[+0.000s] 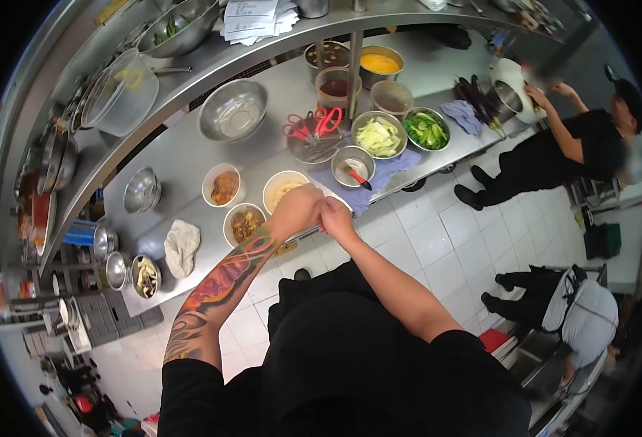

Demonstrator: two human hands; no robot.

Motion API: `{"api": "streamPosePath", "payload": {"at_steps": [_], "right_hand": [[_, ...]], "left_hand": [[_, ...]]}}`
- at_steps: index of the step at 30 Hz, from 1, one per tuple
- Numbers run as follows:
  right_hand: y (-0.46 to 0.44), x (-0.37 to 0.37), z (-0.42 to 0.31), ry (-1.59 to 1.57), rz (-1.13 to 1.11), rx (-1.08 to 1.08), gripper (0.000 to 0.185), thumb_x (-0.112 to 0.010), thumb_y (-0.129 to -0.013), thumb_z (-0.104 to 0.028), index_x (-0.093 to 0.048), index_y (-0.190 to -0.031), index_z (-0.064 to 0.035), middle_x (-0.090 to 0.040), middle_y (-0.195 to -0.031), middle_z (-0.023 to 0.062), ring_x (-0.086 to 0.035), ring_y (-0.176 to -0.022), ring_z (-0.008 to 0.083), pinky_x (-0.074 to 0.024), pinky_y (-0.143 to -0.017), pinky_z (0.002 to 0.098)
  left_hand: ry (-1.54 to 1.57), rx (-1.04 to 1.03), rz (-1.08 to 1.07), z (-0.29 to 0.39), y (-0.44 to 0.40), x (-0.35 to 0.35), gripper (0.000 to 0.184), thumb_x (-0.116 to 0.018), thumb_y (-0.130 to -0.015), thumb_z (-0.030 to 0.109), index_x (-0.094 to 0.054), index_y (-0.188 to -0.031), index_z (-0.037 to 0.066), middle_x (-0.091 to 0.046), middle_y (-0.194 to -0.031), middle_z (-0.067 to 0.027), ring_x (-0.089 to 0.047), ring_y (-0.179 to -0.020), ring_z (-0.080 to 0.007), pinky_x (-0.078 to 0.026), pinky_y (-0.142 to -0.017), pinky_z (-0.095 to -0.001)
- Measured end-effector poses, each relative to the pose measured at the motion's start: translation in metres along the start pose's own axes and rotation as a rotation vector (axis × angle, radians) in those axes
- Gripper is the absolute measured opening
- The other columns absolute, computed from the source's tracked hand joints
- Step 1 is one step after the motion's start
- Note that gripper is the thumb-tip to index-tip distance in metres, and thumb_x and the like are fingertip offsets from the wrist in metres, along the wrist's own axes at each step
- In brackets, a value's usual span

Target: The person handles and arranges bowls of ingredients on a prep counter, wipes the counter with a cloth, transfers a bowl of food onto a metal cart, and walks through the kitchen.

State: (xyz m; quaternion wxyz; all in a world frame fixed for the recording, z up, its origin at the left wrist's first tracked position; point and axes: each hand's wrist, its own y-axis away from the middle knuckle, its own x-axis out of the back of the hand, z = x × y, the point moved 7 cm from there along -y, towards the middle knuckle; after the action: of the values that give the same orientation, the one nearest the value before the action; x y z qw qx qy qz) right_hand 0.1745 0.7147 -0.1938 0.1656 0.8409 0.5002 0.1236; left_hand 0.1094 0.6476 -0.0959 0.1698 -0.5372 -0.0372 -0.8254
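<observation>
My left hand (pixel 297 210) and my right hand (pixel 336 220) meet at the counter's front edge, fingers curled together. Whatever they pinch, if anything, is hidden by the fingers. Something white with a straight edge (pixel 333 195) shows just beyond them; its kind is unclear. Partly behind my left hand stands a white bowl (pixel 268 195) with pale food in it. Beside my left wrist is another white bowl (pixel 231 234) of brown chopped food, and a third white bowl (pixel 207 191) holds orange-brown food. A small steel pot (pixel 344 175) with a red-and-black-handled utensil (pixel 359 179) sits past my right hand.
Red-handled scissors (pixel 324 120), a bowl of cut pale vegetables (pixel 378 137) and a bowl of greens (pixel 427 129) stand farther back. A crumpled cloth (pixel 182 249) lies left. An overhead shelf (pixel 190 67) curves above the counter. One person (pixel 576 138) works right; another (pixel 583 309) is behind.
</observation>
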Motion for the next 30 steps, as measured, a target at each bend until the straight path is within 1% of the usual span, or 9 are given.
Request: {"api": "streamPosePath", "payload": {"at_steps": [1, 4, 8, 10, 13, 15, 20, 24, 30], "right_hand": [[0.0, 0.0, 0.002, -0.011, 0.0, 0.038, 0.02, -0.047, -0.093, -0.015, -0.059, -0.089, 0.0006, -0.062, -0.064, 0.0068, -0.057, -0.048, 0.0138, -0.0474, -0.043, 0.0281], [-0.001, -0.012, 0.016, -0.068, -0.013, 0.068, 0.018, -0.05, -0.094, -0.018, -0.055, -0.094, -0.0011, -0.061, -0.064, 0.0073, -0.058, -0.05, 0.0134, -0.0472, -0.043, 0.0279], [-0.016, -0.018, 0.029, -0.058, 0.03, 0.048, 0.017, -0.053, -0.094, -0.019, -0.054, -0.095, -0.0021, -0.062, -0.066, 0.0072, -0.058, -0.051, 0.0129, -0.0469, -0.043, 0.0276], [-0.013, -0.018, 0.041, -0.075, 0.025, 0.045, 0.016, -0.054, -0.093, -0.018, -0.054, -0.095, -0.0024, -0.062, -0.067, 0.0072, -0.058, -0.051, 0.013, -0.0469, -0.043, 0.0276], [-0.005, -0.002, 0.06, -0.064, 0.012, -0.04, 0.015, -0.054, -0.093, -0.018, -0.054, -0.094, -0.0026, -0.062, -0.069, 0.0075, -0.057, -0.049, 0.0123, -0.0465, -0.044, 0.0272], [0.004, 0.007, 0.076, 0.017, -0.048, -0.074, 0.016, -0.055, -0.093, -0.018, -0.055, -0.095, -0.0027, -0.063, -0.07, 0.0074, -0.057, -0.049, 0.0119, -0.0462, -0.044, 0.0273], [0.031, 0.054, 0.139, 0.323, -0.199, -0.225, 0.02, -0.057, -0.093, -0.023, -0.062, -0.097, -0.0048, -0.066, -0.074, 0.0079, -0.061, -0.056, 0.014, -0.0479, -0.046, 0.0268], [0.049, 0.13, 0.189, 0.841, -0.14, 0.048, 0.028, -0.058, -0.093, -0.03, -0.065, -0.094, -0.003, -0.067, -0.072, 0.0097, -0.065, -0.058, 0.0167, -0.052, -0.051, 0.0294], [0.102, 0.207, 0.239, 0.418, 0.058, -0.47, 0.031, -0.054, -0.095, -0.034, -0.062, -0.099, -0.0037, -0.068, -0.08, 0.0099, -0.064, -0.057, 0.0154, -0.0499, -0.046, 0.0295]], "left_hand": [[0.117, 0.058, 0.114, -0.003, 0.003, 0.008, 0.015, -0.063, -0.072, 0.002, -0.061, -0.086, -0.001, -0.058, -0.083, -0.0185, -0.061, -0.08, -0.0365, -0.051, -0.072, -0.0431], [0.012, 0.077, 0.007, -0.007, 0.009, -0.002, 0.017, -0.06, -0.074, 0.0, -0.063, -0.091, 0.0, -0.059, -0.085, -0.0196, -0.06, -0.083, -0.039, -0.05, -0.072, -0.0428], [0.358, 0.077, 0.086, -0.052, 0.003, -0.005, 0.021, -0.064, -0.078, 0.002, -0.062, -0.099, -0.002, -0.062, -0.092, -0.0151, -0.062, -0.079, -0.0243, -0.051, -0.07, -0.0358], [0.815, 0.328, 0.34, -0.113, 0.009, 0.017, 0.024, -0.066, -0.082, 0.007, -0.061, -0.104, -0.001, -0.063, -0.09, -0.0115, -0.061, -0.078, -0.018, -0.05, -0.07, -0.0325], [0.921, 0.659, 0.629, -0.157, 0.04, 0.048, 0.027, -0.066, -0.084, 0.014, -0.061, -0.106, 0.0, -0.063, -0.088, -0.0114, -0.062, -0.076, -0.0187, -0.051, -0.068, -0.0324], [0.113, 0.547, 0.314, -0.167, 0.052, 0.034, 0.027, -0.067, -0.085, 0.024, -0.063, -0.099, 0.001, -0.064, -0.084, -0.0128, -0.063, -0.071, -0.0219, -0.051, -0.066, -0.035], [-0.014, 0.546, 0.111, -0.158, 0.068, 0.016, 0.023, -0.065, -0.082, 0.023, -0.06, -0.082, 0.001, -0.063, -0.078, -0.0174, -0.062, -0.07, -0.0331, -0.049, -0.064, -0.0417], [0.105, 0.356, 0.097, -0.141, 0.061, 0.015, 0.021, -0.059, -0.081, 0.018, -0.057, -0.084, -0.002, -0.06, -0.08, -0.0225, -0.059, -0.076, -0.0401, -0.046, -0.068, -0.0468], [0.247, 0.346, 0.201, -0.09, 0.065, 0.064, 0.018, -0.054, -0.083, 0.015, -0.057, -0.09, -0.002, -0.059, -0.091, -0.0235, -0.059, -0.08, -0.043, -0.047, -0.072, -0.0486]]}}
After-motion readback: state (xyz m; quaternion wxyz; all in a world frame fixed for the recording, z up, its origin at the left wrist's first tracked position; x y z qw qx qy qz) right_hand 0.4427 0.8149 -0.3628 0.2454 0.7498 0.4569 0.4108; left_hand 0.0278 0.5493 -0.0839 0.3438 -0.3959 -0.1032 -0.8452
